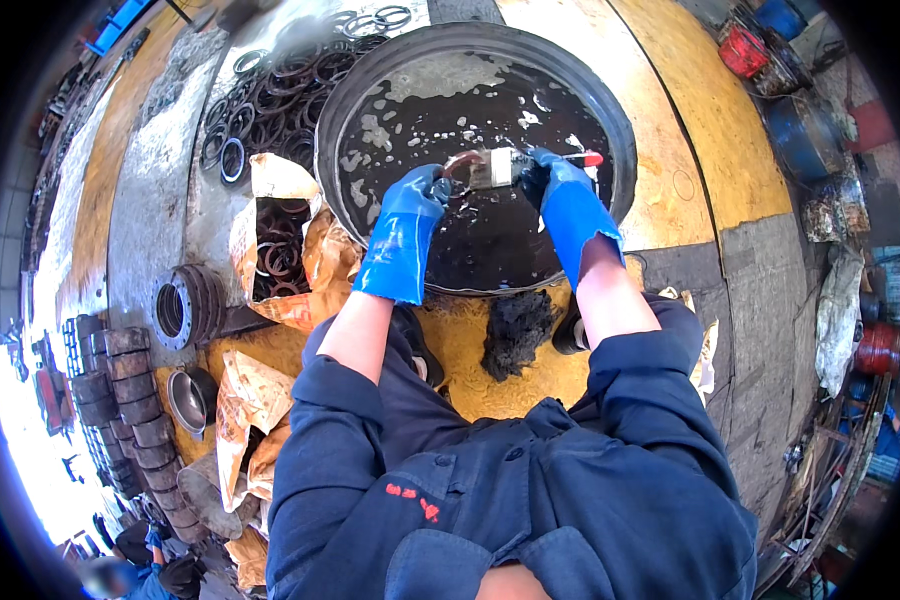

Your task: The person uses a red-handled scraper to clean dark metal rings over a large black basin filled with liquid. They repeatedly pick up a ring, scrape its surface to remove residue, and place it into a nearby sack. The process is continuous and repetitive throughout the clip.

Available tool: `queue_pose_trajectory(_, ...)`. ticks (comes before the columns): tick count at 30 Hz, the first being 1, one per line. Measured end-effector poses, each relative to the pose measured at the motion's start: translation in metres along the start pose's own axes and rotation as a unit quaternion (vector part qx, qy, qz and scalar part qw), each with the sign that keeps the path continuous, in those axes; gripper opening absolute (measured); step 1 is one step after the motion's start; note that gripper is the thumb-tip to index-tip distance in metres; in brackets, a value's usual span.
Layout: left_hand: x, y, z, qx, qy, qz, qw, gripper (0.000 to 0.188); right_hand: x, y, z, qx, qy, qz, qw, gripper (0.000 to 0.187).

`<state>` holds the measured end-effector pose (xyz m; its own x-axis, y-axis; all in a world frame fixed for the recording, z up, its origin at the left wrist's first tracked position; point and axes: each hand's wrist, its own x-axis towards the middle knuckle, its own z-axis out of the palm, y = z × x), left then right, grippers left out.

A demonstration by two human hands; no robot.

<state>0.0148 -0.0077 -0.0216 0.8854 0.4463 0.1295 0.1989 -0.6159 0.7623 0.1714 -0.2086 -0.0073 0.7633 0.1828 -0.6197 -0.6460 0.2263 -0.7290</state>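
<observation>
Both my hands wear blue rubber gloves above a wide round basin (625,150) of dark liquid with pale foam patches. My left hand (418,195) is closed on a reddish-brown ring (460,160), only part of which shows. My right hand (555,175) grips a flat paintbrush (501,168) with a light head and a red-tipped handle pointing right. The brush head lies against or just beside the ring; the exact contact is blurred. Left of the basin, an open paper sack (325,255) holds more dark rings.
A heap of dark rings (290,85) lies beyond the sack. Stacked larger rings (185,305), a metal bowl (192,398) and another torn sack (255,390) stand at left. A black clump (517,335) lies between my feet. Drums (805,135) line the right side.
</observation>
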Motion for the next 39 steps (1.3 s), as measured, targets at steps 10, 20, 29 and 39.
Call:
queue_pose_trajectory(10,-0.007,0.027,-0.025,-0.049,-0.053,-0.130,0.989,0.035,-0.045,0.026,0.002,-0.392,-0.098,-0.286,0.869,0.018)
queue_pose_trajectory(20,0.002,0.007,-0.003,0.011,-0.028,-0.008,1.000,0.030,-0.060,0.015,0.019,-0.499,-0.148,-0.404,0.752,0.023)
queue_pose_trajectory(29,0.006,0.009,-0.002,-0.002,0.002,-0.016,1.000,0.028,-0.058,0.016,0.025,-0.315,-0.121,-0.043,0.940,0.023)
queue_pose_trajectory(39,-0.010,0.026,-0.026,-0.193,-0.008,-0.124,0.973,0.028,-0.096,0.024,0.003,-0.444,-0.053,-0.560,0.698,0.024)
